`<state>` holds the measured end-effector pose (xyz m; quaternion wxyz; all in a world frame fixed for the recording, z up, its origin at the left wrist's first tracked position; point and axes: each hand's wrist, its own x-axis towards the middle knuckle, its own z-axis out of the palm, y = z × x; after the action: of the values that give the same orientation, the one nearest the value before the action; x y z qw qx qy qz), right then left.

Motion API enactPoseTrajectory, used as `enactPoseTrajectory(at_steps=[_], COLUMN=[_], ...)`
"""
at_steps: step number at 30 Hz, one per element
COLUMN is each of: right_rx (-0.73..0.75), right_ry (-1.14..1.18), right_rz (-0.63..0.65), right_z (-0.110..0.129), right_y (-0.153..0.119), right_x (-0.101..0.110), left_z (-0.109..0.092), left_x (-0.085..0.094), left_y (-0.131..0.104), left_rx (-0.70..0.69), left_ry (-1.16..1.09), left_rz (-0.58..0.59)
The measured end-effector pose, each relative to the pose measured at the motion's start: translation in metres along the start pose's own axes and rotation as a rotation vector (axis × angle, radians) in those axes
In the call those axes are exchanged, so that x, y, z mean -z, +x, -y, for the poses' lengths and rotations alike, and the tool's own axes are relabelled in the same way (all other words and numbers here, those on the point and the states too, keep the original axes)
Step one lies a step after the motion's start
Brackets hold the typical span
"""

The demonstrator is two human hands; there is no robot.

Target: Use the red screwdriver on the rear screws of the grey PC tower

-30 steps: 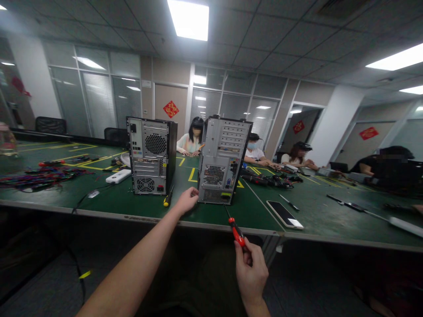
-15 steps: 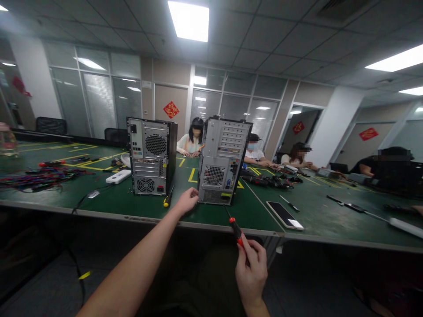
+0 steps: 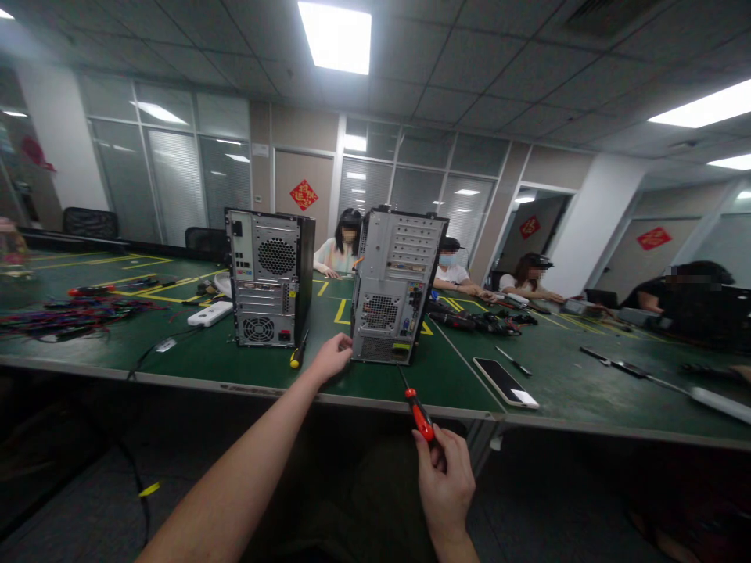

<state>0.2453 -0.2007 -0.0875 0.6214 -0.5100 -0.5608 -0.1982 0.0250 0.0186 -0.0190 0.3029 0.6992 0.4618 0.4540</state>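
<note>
A grey computer case [image 3: 381, 285] stands upright with its rear panel facing me. My left hand [image 3: 333, 356] is at its lower left edge, fingers curled against the side; the fingertips are partly hidden. In my right hand [image 3: 447, 469], thumb and fingers pinch the handle end of a red and black screwdriver [image 3: 419, 414]. Its shaft points up and away, with the tip at the bottom edge of the case; whether it sits in a screw is too small to tell. To the left stands a second computer case [image 3: 264, 281], a yellow and black screwdriver [image 3: 296, 356] beside its base.
On the green table [image 3: 328, 383], a phone [image 3: 504, 383] and a small screwdriver [image 3: 513, 361] lie to the right. A bundle of cables [image 3: 486, 319] lies behind them. Thin wires [image 3: 70, 317] and a white power strip [image 3: 210, 313] are on the left. Several people sit across the table.
My right fingers have slid back toward the end of the screwdriver handle, and more of its red grip shows. My left hand and both cases stay put.
</note>
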Motion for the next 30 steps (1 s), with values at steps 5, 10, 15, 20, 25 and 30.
enactPoseTrajectory(at_steps=[5,10,15,20,25,30], right_rx=[0.030,0.061,0.034,0.005,0.044,0.085], right_ry=[-0.061,-0.070,-0.020,-0.002,-0.036,-0.094], right_rz=[-0.019,-0.040,-0.010,0.019,-0.001,-0.028], right_z=[0.0002,0.0010,0.0019,0.0030,0.0011,-0.0012], right_y=[0.0003,0.0028,0.0024,0.0029,0.0005,0.0013], right_x=[0.0005,0.0002,-0.0006,0.0000,0.0002,0.0001], left_z=[-0.0034,-0.0009,0.0022,0.0025,0.0041,0.0058], left_x=[0.0003,0.0012,0.0007,0.0005,0.0004,-0.0017], left_y=[-0.0010,-0.0013,0.0000,0.0002,0.0007,0.0023], left_rx=[0.009,0.006,-0.005,0.003,-0.012,-0.007], left_ry=[0.018,0.003,0.004,0.012,0.010,0.011], left_rz=[-0.009,0.009,0.011,0.013,0.015,0.004])
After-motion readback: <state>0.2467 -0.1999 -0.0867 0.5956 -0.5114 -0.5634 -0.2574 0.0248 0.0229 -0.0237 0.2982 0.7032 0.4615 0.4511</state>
